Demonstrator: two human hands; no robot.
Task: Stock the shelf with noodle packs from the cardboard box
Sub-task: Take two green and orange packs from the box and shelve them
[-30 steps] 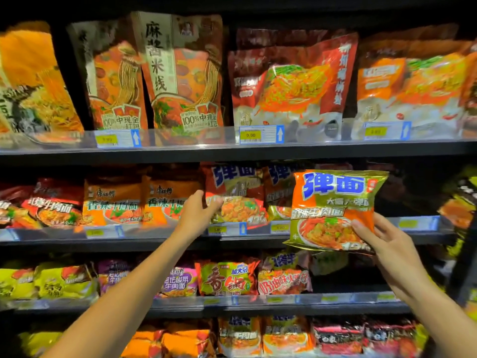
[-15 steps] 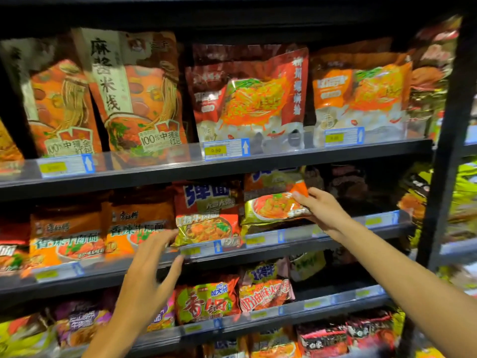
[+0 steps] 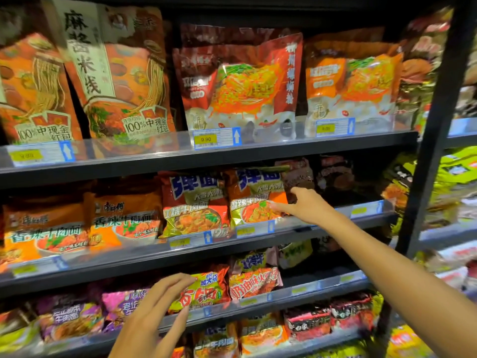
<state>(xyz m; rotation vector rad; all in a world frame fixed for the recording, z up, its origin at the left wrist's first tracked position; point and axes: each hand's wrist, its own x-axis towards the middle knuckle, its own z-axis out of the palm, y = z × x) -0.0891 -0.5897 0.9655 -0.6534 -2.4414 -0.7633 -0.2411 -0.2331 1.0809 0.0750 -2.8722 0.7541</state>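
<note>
- The right hand (image 3: 307, 206) reaches to the middle shelf (image 3: 304, 223), its straight fingers laid on the face and right edge of the orange noodle pack (image 3: 255, 200) standing at the front of its row. The fingers look extended rather than wrapped round it, though motion blur makes the thumb hard to read.
- The pack stands upright behind the clear shelf lip, just beside a twin pack (image 3: 193, 205) to its left; the two touch or nearly so.
- The left hand (image 3: 152, 308) hovers lower, in front of the shelf below, fingers loosely spread and gripping nothing.
- The step in hand appears to be seating and squaring this pack. To do it well, press flat with the finger pads, not the tips, so the crinkly wrapper does not dent or the noodles crack.
- Nudge the bottom edge back until it sits behind the lip, face forward, top level with its neighbour.
- Keep it over its own price tag (image 3: 254, 228), not drifting into the dark gap to the right.
- The cardboard box is out of view, so the free hand will likely need to go down for the next pack.
</note>
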